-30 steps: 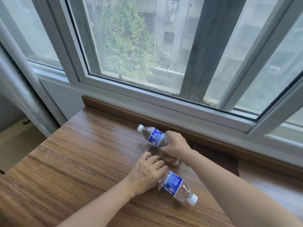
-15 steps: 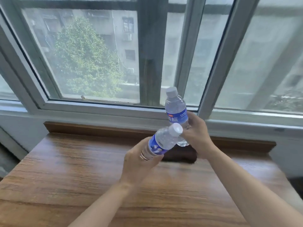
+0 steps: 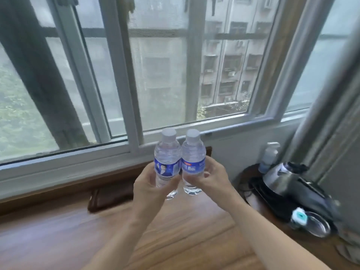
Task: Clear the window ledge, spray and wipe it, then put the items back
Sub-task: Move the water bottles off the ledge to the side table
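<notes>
At frame centre, above the wooden ledge (image 3: 58, 240): left hand (image 3: 150, 190) clamped round the left bottle (image 3: 167, 162), right hand (image 3: 212, 178) clamped round the right bottle (image 3: 193, 160), both upright, side by side, touching. Lower right: dark kettle (image 3: 282, 178) on its base. Behind: dark cloth (image 3: 111, 193) against the window frame (image 3: 124, 75).

Blurred kettle (image 3: 283, 179), bottle (image 3: 269, 154) behind.

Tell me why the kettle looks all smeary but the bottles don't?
Head view: the kettle at the right edge is streaked by motion blur; the two bottles, held mid-frame, stay fairly sharp; the window frame bows from the wide lens.
</notes>
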### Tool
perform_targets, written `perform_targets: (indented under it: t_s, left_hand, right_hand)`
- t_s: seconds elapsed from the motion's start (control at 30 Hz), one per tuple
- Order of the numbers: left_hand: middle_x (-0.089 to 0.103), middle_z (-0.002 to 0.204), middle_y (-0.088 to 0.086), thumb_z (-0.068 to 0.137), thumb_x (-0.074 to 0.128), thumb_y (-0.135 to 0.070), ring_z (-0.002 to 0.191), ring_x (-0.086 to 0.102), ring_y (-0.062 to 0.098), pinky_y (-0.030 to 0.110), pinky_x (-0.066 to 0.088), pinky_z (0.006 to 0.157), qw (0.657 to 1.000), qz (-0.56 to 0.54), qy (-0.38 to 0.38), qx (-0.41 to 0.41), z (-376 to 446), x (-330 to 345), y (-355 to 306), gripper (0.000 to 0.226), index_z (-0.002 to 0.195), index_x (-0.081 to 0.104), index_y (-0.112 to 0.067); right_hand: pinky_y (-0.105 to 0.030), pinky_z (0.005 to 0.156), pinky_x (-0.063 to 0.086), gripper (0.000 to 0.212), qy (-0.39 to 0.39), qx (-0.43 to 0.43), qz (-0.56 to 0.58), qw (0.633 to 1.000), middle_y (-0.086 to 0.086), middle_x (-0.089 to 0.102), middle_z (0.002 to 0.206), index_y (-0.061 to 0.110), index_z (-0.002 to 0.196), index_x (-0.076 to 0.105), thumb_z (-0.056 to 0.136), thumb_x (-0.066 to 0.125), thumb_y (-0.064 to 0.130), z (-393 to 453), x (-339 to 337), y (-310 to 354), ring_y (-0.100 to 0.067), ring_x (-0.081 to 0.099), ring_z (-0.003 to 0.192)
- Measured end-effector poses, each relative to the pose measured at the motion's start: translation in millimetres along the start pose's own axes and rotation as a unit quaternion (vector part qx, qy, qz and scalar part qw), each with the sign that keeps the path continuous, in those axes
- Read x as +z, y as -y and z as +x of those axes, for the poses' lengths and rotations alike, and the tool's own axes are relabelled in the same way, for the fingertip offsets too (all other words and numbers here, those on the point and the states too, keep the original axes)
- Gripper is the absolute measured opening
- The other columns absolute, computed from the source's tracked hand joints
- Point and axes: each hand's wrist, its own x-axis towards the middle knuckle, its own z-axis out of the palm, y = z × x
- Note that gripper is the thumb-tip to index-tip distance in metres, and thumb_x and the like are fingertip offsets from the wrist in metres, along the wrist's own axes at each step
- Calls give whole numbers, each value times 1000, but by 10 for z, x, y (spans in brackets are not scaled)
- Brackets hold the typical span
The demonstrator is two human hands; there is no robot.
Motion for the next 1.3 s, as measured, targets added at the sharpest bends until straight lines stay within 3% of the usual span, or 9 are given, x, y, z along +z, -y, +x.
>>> perform_targets:
  t_s: [0.1, 0.23, 0.37, 0.43, 0.57, 0.77, 0.93, 1.1, 1.3]
  left_hand:
    - [78, 97, 2, 76, 90, -12, 89, 75, 24, 37, 61, 78, 999, -4, 43, -9, -70, 648, -7, 37, 107, 71, -21]
    - [79, 97, 1, 76, 89, -5, 86, 76, 19, 25, 59, 72, 996, -13, 84, -23, -206, 1500, 9, 42, 110, 69, -21]
    - [79, 98, 1, 74, 90, -6, 82, 75, 13, 21, 57, 68, 992, -8, 121, -26, -334, 2234, 50, 45, 113, 70, -20]
    - [79, 100, 1, 74, 89, -1, 85, 76, 15, 21, 57, 70, 991, -18, 130, -38, -380, 2538, 79, 49, 116, 69, -17]
    - [79, 102, 0, 73, 90, -2, 90, 76, 16, 29, 62, 77, 985, -16, 165, -50, -376, 3008, 171, 50, 115, 70, -19]
    - [77, 109, -8, 71, 93, -18, 100, 75, 17, 38, 62, 85, 973, 2, 220, -69, -215, 3437, 313, 58, 120, 65, -31]
    - [77, 111, -7, 72, 95, -16, 101, 75, 20, 45, 61, 88, 960, 7, 272, -73, 103, 3669, 486, 60, 122, 65, -33]
    - [78, 102, -3, 72, 93, -7, 89, 76, 23, 38, 63, 79, 968, 5, 242, -68, 416, 3825, 658, 54, 106, 69, -42]
    - [79, 97, -6, 68, 93, -3, 85, 77, 17, 20, 59, 71, 981, -4, 162, -102, 817, 4047, 804, 51, 110, 70, -22]
  right_hand:
    - [-29, 83, 58, 44, -30, 10, -7, 999, 0, 78, 109, 21, 120, 73, 81, 90, 13, -205, -621, -109, -18, 74, 101]
    - [-32, 86, 61, 50, -68, 32, -16, 997, 1, 79, 110, 20, 121, 71, 78, 91, 5, -459, -1450, -258, -17, 75, 104]
    - [-22, 83, 59, 52, -86, 59, -41, 994, 10, 77, 112, 27, 122, 70, 78, 90, 9, -665, -2170, -406, -9, 73, 106]
    - [-24, 84, 58, 51, -104, 67, -53, 991, 12, 77, 112, 29, 121, 70, 78, 91, 12, -742, -2455, -487, -8, 72, 107]
    - [-31, 96, 58, 57, -122, 79, -72, 987, 15, 75, 119, 33, 125, 67, 76, 93, 17, -822, -2909, -606, -7, 69, 115]
    - [-11, 86, 53, 59, -141, 96, -107, 980, 29, 71, 116, 40, 124, 64, 76, 93, 21, -802, -3295, -760, 4, 65, 114]
    - [-28, 100, 55, 59, -166, 109, -130, 971, 24, 72, 120, 40, 125, 66, 75, 94, 26, -639, -3513, -908, -3, 66, 118]
    - [-46, 97, 58, 49, -192, 116, -130, 966, 13, 77, 111, 34, 115, 72, 73, 93, 22, -436, -3748, -1049, -11, 71, 109]
    - [-29, 87, 59, 45, -189, 101, -106, 971, 6, 79, 105, 20, 113, 72, 75, 92, 6, 21, -4259, -1045, -14, 74, 100]
